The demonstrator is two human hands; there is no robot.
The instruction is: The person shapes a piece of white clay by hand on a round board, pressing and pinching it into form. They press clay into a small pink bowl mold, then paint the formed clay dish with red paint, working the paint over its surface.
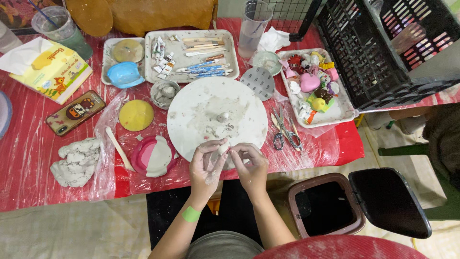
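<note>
Shaping step: your left hand (207, 165) and right hand (250, 164) pinch a clay lump (223, 149) over the round board (216, 117); next, keep the grip gentle.

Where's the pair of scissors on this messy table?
The scissors lie right of the round white board, just below the tray of small painted figures, near the right hand.

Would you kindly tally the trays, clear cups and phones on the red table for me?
Trays: 3, a small one at the left, the tool tray and the trinket tray.
Clear cups: 2, one at the left and one in the middle.
Phones: 1.
Total: 6.
</note>
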